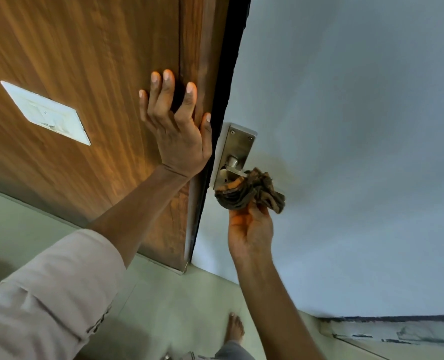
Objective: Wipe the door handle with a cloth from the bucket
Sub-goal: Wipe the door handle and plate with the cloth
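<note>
A brushed-metal door handle [230, 166] on a long metal backplate [237, 146] sticks out from the edge of a brown wooden door [91, 61]. A dark, bunched cloth [252, 193] with an orange streak is pressed against the lever's outer end and hides it. My right hand [250, 229] grips the cloth from below. My left hand [175, 123] lies flat on the door face near its edge, fingers spread, holding nothing. No bucket is in view.
A white rectangular plate [47, 113] is fixed to the door at the left. A pale blue wall [345, 126] fills the right side. Below are a light tiled floor [163, 307], my bare foot [235, 328] and a stained skirting strip [397, 331].
</note>
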